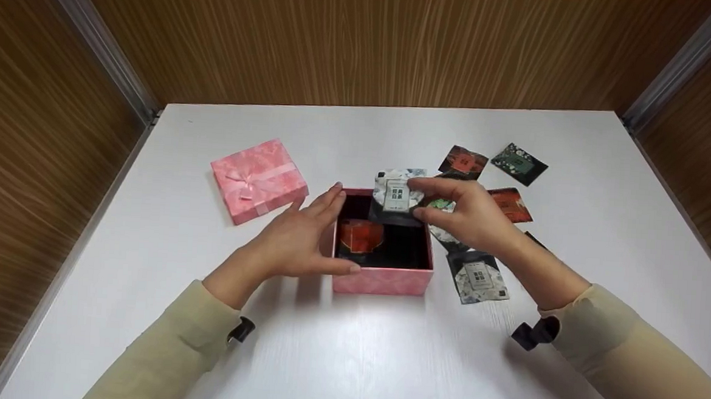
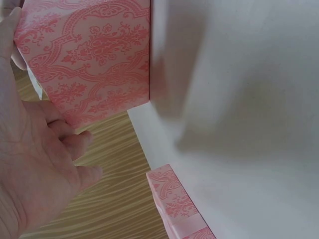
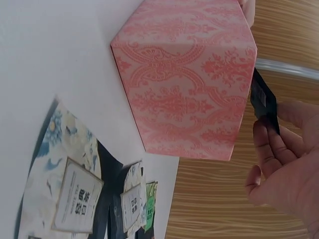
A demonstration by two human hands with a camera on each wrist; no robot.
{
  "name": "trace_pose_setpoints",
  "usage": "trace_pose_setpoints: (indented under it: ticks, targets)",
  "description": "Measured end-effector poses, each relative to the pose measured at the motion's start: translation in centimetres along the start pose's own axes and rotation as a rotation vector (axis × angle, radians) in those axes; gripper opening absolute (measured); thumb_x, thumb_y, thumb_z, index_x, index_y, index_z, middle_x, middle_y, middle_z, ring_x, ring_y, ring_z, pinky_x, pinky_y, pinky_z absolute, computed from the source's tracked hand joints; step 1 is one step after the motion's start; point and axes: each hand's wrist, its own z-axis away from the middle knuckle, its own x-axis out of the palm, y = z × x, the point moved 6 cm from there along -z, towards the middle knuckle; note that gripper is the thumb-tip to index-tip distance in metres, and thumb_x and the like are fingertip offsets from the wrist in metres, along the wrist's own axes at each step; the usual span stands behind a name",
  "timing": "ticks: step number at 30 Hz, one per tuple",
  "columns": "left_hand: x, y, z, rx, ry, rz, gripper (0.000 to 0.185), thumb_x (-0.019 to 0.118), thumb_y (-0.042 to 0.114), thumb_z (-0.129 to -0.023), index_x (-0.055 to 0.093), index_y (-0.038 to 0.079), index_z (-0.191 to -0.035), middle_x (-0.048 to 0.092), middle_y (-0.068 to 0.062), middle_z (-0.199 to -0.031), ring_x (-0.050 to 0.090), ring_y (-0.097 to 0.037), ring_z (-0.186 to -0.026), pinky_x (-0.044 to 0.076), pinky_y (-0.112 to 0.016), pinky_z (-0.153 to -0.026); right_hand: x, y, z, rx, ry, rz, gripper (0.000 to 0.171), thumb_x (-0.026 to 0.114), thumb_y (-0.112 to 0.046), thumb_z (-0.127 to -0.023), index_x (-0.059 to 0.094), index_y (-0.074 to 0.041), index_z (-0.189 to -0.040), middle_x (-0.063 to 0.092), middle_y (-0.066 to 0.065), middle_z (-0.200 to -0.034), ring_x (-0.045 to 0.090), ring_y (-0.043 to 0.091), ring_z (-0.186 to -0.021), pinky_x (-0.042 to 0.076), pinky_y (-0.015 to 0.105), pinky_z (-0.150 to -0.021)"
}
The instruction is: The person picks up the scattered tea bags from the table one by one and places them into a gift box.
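Right grip [image 1: 470, 219] pinching now, thumb and fingers closed on the right edge of a pale-and-black sachet [image 1: 397, 195], and that sachet is over the back part of the open pink box [image 1: 381, 282]! Over to the left grip [image 1: 295, 242]: wide, fingers stretched out and touching the box's left edge, thumb reaching across its front. Look down inside the box: a red-labelled sachet [image 1: 362, 236] lies against the dark interior. Out on the white worktop [image 1: 347, 351], just right of the box, a floral sachet [image 1: 479, 279] lies flat; a green-labelled sachet [image 1: 441, 204] sits by the box's right wall, partly covered by the hand. Farther back, a red sachet [image 1: 464, 161], a dark green sachet [image 1: 520, 164] and an orange-red sachet [image 1: 513, 205], the last just beyond the right hand. And across on the left, well apart from those sachets, the pink lid [image 1: 259, 179], topped with a ribbon bow [image 1: 242, 184]!
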Motion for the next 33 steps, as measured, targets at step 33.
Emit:
trace_pose_setpoints:
  ticks: [33]
  targets:
    - [0.0,0.1,0.1,0.007,0.007,0.023,0.131,0.055,0.093,-0.081,0.012,0.007,-0.170,0.005,-0.005,-0.179,0.017,-0.018,-0.162,0.006,-0.049,-0.131,5.7,-1.3,-2.7,-0.180,-0.220,0.253,0.043,0.084,-0.016,-0.092,0.075,-0.003,-0.132,0.075,0.014,-0.127,0.069,0.030,-0.122,0.053,0.049,-0.107]
